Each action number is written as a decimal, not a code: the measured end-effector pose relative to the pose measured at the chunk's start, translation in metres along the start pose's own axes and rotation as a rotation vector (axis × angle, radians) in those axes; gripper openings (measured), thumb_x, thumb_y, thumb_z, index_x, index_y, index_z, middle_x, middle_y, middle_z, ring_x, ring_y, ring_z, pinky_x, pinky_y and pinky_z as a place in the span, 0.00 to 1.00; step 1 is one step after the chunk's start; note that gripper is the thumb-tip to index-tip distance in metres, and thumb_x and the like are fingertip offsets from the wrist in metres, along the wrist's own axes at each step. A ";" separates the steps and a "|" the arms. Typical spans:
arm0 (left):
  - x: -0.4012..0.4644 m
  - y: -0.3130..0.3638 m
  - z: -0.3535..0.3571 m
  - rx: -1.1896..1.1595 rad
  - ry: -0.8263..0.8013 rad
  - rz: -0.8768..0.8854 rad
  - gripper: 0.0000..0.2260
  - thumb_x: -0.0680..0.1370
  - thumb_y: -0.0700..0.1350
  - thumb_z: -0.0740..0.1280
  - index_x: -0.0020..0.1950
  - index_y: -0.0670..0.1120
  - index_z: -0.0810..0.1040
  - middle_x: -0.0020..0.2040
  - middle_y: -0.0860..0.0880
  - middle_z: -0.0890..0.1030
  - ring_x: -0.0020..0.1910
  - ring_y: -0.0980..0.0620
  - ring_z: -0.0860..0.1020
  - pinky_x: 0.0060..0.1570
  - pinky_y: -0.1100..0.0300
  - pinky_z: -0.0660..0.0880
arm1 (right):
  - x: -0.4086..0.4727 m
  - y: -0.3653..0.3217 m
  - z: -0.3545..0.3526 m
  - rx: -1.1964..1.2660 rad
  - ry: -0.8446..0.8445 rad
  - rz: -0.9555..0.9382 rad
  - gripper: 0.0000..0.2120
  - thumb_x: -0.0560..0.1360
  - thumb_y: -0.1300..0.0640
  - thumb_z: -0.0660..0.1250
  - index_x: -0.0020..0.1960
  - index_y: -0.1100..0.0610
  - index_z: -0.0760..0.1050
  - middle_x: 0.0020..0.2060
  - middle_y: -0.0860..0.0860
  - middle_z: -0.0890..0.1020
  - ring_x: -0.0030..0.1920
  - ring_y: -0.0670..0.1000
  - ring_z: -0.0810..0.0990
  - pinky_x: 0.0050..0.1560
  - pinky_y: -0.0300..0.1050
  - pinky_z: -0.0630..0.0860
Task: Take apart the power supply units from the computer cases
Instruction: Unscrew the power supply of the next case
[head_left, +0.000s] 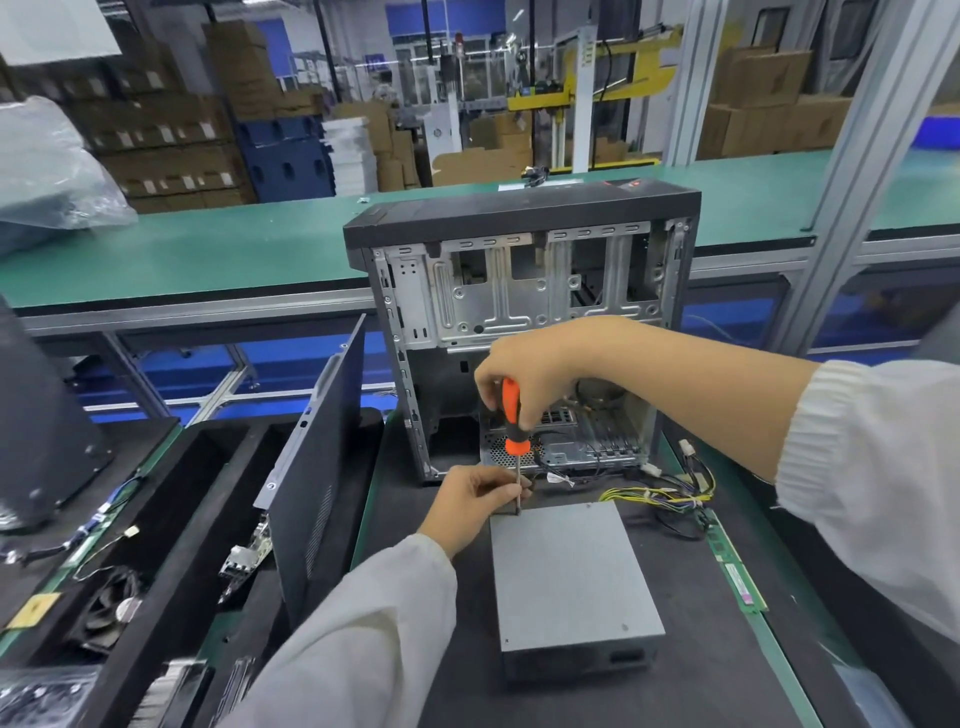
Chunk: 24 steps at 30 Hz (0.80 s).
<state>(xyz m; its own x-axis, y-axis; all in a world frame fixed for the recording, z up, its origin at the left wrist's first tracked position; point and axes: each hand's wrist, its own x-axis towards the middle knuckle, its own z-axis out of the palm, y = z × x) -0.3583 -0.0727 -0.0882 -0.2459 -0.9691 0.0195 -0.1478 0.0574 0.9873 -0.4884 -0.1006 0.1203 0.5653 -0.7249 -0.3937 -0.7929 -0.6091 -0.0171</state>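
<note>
Grey sheet-metal power supply unit (574, 582) lying flat on the black mat of the worktop (426, 623), its long axis running away from the viewer toward the open black computer case (519, 332) standing upright just behind it. Yellow and black cable bundle (670, 501) leaves the unit's far right corner. Orange-handled screwdriver (511, 415) stands nearly vertical, tip on the unit's far left corner. Right hand (524, 371) holds the handle in a closed grip; left hand (478, 501) pinches the metal shaft near the tip. Green memory module (735, 566) lies right of the unit.
</note>
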 end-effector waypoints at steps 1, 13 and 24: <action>0.000 -0.001 0.000 0.013 0.024 0.005 0.08 0.77 0.30 0.65 0.51 0.39 0.82 0.49 0.40 0.84 0.47 0.50 0.84 0.56 0.55 0.79 | 0.001 0.001 -0.001 0.025 0.021 0.040 0.15 0.73 0.46 0.71 0.52 0.54 0.73 0.46 0.52 0.78 0.44 0.54 0.82 0.40 0.45 0.77; 0.003 -0.006 0.009 0.189 0.197 0.023 0.09 0.71 0.42 0.76 0.36 0.50 0.77 0.32 0.57 0.80 0.33 0.60 0.77 0.40 0.69 0.76 | 0.001 -0.003 -0.001 0.207 -0.036 0.041 0.11 0.76 0.65 0.65 0.57 0.57 0.72 0.50 0.54 0.75 0.37 0.50 0.78 0.33 0.41 0.77; 0.001 -0.009 0.008 0.306 0.113 0.066 0.07 0.72 0.41 0.75 0.46 0.48 0.80 0.40 0.52 0.79 0.40 0.59 0.77 0.47 0.65 0.76 | -0.002 -0.010 0.005 -0.211 0.080 0.193 0.16 0.79 0.49 0.63 0.39 0.61 0.72 0.29 0.51 0.74 0.27 0.48 0.73 0.29 0.40 0.68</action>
<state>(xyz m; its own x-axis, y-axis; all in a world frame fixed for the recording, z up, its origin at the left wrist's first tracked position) -0.3645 -0.0725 -0.0985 -0.1589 -0.9804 0.1163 -0.4204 0.1737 0.8906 -0.4828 -0.0914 0.1169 0.4318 -0.8516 -0.2973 -0.8272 -0.5053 0.2458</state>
